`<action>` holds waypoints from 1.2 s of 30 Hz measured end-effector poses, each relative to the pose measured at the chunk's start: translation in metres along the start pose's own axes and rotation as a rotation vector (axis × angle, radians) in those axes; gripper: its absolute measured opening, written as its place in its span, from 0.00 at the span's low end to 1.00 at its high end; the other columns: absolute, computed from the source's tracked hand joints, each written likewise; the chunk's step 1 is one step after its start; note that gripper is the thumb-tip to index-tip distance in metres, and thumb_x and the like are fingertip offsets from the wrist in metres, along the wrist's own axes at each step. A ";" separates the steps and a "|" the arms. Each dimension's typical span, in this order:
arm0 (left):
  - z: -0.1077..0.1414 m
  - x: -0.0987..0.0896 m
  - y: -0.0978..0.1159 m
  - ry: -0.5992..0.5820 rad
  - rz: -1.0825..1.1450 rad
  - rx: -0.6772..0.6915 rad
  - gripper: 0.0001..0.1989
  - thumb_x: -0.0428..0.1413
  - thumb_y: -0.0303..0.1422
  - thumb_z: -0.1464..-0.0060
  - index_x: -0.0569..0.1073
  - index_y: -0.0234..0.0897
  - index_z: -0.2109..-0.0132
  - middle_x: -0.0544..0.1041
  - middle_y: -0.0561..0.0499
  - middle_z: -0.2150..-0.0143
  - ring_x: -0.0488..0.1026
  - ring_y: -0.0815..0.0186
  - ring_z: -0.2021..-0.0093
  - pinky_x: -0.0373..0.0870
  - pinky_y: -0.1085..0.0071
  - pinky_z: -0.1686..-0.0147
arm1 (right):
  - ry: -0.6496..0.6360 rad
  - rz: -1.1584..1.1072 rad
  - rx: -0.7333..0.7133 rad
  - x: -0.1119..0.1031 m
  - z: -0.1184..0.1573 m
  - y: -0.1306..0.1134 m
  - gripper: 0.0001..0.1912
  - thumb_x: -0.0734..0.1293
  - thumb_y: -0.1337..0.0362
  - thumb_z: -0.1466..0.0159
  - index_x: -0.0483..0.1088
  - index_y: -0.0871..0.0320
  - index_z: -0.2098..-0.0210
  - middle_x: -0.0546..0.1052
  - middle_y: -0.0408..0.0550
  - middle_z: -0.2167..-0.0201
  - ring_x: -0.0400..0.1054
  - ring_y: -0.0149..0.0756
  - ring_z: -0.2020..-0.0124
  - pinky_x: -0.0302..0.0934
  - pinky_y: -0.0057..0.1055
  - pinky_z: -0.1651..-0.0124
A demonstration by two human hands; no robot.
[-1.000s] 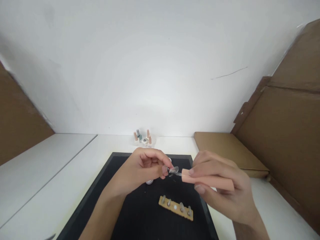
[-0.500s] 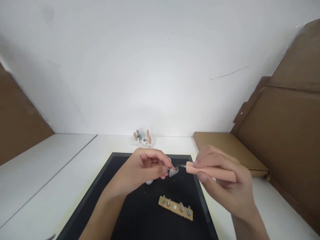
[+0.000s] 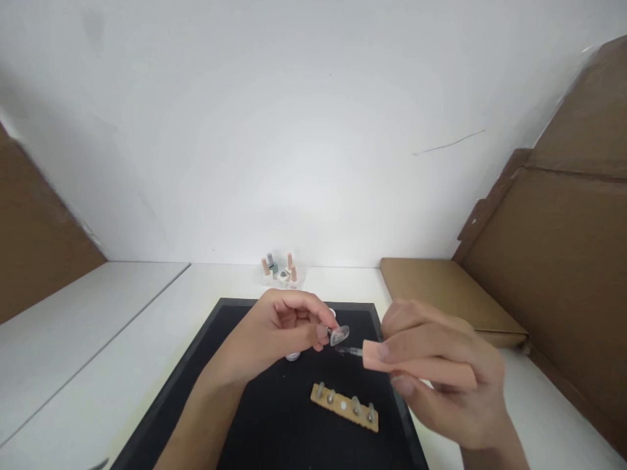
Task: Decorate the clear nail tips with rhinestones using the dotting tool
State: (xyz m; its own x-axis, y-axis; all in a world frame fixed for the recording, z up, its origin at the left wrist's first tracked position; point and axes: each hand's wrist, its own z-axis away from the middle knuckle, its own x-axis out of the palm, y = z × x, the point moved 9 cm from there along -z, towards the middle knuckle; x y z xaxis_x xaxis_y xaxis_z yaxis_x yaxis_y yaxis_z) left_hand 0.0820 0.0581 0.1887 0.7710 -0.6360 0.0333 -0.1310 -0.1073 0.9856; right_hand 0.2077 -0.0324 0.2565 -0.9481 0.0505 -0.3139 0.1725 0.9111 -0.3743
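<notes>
My left hand pinches a small metal stem that carries a clear nail tip, held above the black mat. In my right hand is a long peach-coloured nail polish cap with its brush, fingers closed around the cap. The brush end points left and lies just below the nail tip; whether they touch I cannot tell. Below the hands, a wooden strip on the mat bears several more clear nail tips on metal stems, with a white dot near its middle.
The black mat covers the middle of the white table. Several small polish bottles stand in a clear holder by the wall. A white-lidded jar is partly hidden behind my left hand. A flat cardboard box lies at right.
My right hand has moved down and slightly right, taking the brush from the nail tip's upper edge to just below it. The left hand has hardly moved.
</notes>
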 end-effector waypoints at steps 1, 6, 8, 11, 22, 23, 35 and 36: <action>0.000 0.000 0.000 0.001 -0.001 -0.001 0.07 0.58 0.20 0.50 0.80 0.35 0.69 0.77 0.52 0.73 0.72 0.71 0.73 0.66 0.77 0.73 | -0.011 0.000 -0.017 0.001 -0.001 -0.002 0.17 0.65 0.78 0.45 0.73 0.57 0.59 0.77 0.45 0.73 0.66 0.33 0.73 0.63 0.31 0.73; 0.000 0.000 -0.001 -0.004 0.002 -0.001 0.08 0.58 0.20 0.50 0.80 0.35 0.68 0.77 0.52 0.73 0.73 0.71 0.73 0.66 0.77 0.72 | 0.011 0.069 -0.026 -0.001 0.000 -0.002 0.18 0.64 0.80 0.45 0.73 0.56 0.60 0.78 0.45 0.72 0.65 0.33 0.73 0.63 0.32 0.73; 0.000 0.000 -0.001 -0.002 0.004 -0.003 0.08 0.58 0.20 0.50 0.80 0.35 0.68 0.77 0.52 0.73 0.72 0.71 0.73 0.66 0.77 0.73 | 0.025 0.058 -0.028 -0.002 0.002 -0.002 0.18 0.63 0.80 0.45 0.73 0.56 0.60 0.77 0.45 0.72 0.64 0.32 0.73 0.62 0.32 0.73; 0.000 0.000 0.001 -0.003 0.012 0.000 0.08 0.58 0.20 0.50 0.80 0.35 0.69 0.77 0.52 0.73 0.72 0.71 0.73 0.66 0.77 0.73 | -0.001 0.021 -0.027 0.000 0.002 -0.002 0.16 0.64 0.79 0.45 0.73 0.59 0.60 0.76 0.45 0.73 0.64 0.32 0.73 0.61 0.31 0.73; 0.002 -0.002 -0.002 -0.013 0.019 0.015 0.09 0.58 0.20 0.49 0.81 0.36 0.68 0.78 0.52 0.73 0.73 0.72 0.72 0.67 0.78 0.72 | 0.029 0.049 -0.040 -0.003 0.004 -0.004 0.15 0.63 0.81 0.45 0.72 0.61 0.62 0.74 0.46 0.73 0.62 0.31 0.74 0.59 0.32 0.73; 0.002 -0.002 -0.001 -0.012 0.020 0.016 0.08 0.58 0.20 0.49 0.81 0.36 0.68 0.78 0.52 0.73 0.73 0.72 0.72 0.67 0.78 0.72 | 0.015 0.031 -0.033 -0.003 0.004 -0.003 0.15 0.64 0.80 0.45 0.72 0.61 0.61 0.74 0.46 0.73 0.62 0.32 0.73 0.60 0.32 0.73; 0.003 0.000 -0.001 -0.017 0.011 0.013 0.09 0.58 0.19 0.50 0.80 0.35 0.68 0.77 0.52 0.73 0.72 0.72 0.73 0.66 0.77 0.72 | 0.022 0.041 0.019 -0.005 0.005 0.004 0.14 0.64 0.79 0.44 0.72 0.60 0.62 0.74 0.45 0.73 0.63 0.31 0.73 0.61 0.31 0.73; 0.003 0.000 -0.001 -0.019 0.012 0.013 0.09 0.58 0.20 0.50 0.80 0.35 0.68 0.77 0.52 0.73 0.72 0.72 0.73 0.66 0.77 0.72 | 0.017 0.044 0.021 -0.004 0.004 0.005 0.14 0.64 0.80 0.44 0.72 0.60 0.62 0.74 0.45 0.73 0.63 0.31 0.73 0.61 0.31 0.73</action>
State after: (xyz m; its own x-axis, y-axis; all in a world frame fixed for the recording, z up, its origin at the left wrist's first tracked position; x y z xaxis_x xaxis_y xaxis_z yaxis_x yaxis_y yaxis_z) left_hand 0.0801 0.0559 0.1868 0.7575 -0.6515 0.0420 -0.1486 -0.1095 0.9828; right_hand 0.2139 -0.0300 0.2523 -0.9439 0.0972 -0.3155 0.2193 0.8990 -0.3792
